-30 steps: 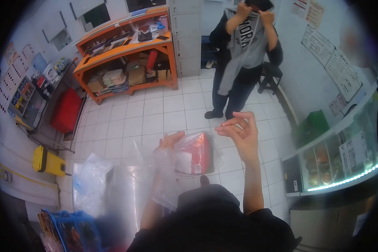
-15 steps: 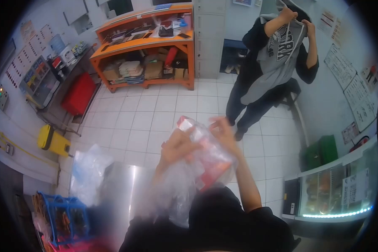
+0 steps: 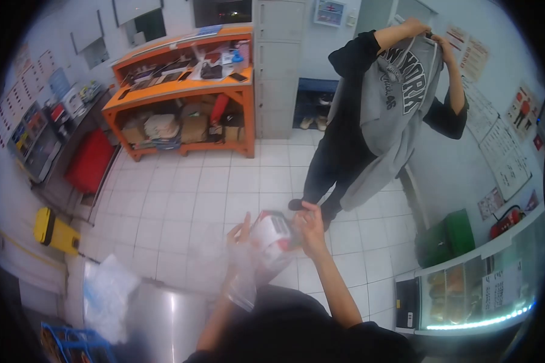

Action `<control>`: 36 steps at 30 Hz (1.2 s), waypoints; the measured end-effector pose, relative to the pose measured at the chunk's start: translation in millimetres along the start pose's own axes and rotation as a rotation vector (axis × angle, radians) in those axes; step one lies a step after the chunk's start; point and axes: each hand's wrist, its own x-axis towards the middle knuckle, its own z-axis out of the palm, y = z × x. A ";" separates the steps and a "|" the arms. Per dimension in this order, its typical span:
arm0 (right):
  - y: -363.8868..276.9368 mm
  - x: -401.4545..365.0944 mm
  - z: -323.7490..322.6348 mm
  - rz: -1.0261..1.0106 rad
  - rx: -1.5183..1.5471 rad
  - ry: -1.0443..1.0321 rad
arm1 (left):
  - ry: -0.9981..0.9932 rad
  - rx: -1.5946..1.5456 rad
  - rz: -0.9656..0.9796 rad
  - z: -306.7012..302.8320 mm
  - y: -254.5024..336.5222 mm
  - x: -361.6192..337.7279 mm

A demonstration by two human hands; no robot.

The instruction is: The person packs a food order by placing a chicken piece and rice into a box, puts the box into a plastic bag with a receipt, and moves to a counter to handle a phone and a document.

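Note:
A red and white package (image 3: 272,239) with a dark printed patch is held up in front of my body, blurred by motion. My right hand (image 3: 310,230) grips its right edge, fingers bent at the upper corner. On the other side, my left hand (image 3: 239,248) is closed round clear plastic (image 3: 243,281) that hangs down beside the package. Which part of the package the left fingers touch is smeared. A steel surface (image 3: 172,314) is below left, with white plastic bags (image 3: 109,290) at its side.
Another person (image 3: 345,139) stands ahead right, holding up a grey hoodie (image 3: 399,97). An orange counter (image 3: 242,91) is at the back, a yellow bin (image 3: 57,230) at left. A green bin (image 3: 448,241) and lit display fridge (image 3: 472,290) are at right.
The package has turned, now showing a white face with print. My hands have moved lower and the view has shifted. The other person's hoodie hangs more spread out.

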 end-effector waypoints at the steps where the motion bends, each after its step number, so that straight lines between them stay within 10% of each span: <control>1: -2.8 5.2 -2.8 -0.013 -0.009 0.012 | -0.013 -0.115 -0.182 -4.6 8.1 7.2; 7: -10.5 67.1 26.9 -0.025 -0.649 -0.148 | -0.086 0.033 -0.212 -37.4 -36.2 71.6; 13: 26.9 199.6 151.9 -0.086 -0.562 -0.366 | 0.082 -0.132 -0.270 -104.0 -85.7 189.2; 20: 58.1 374.5 267.6 -0.221 -0.493 -0.460 | 0.133 0.510 -0.130 -166.8 -155.7 316.6; 22: 71.7 414.7 280.3 -0.220 -0.473 -0.425 | -0.365 0.783 -0.186 -182.8 -142.2 364.3; 24: 88.1 461.3 284.6 -0.279 -0.584 -0.307 | -0.272 0.795 -0.085 -172.7 -204.4 387.9; 26: 112.5 509.2 279.8 -0.278 -0.561 -0.272 | -0.304 0.715 -0.580 -158.9 -211.2 442.5; 31: 157.1 639.8 275.4 -0.277 -0.590 -0.161 | -0.248 0.705 -0.692 -146.7 -266.9 564.5; 36: 216.7 798.5 314.7 -0.227 -0.621 -0.152 | -0.255 0.720 -0.212 -166.6 -348.6 658.7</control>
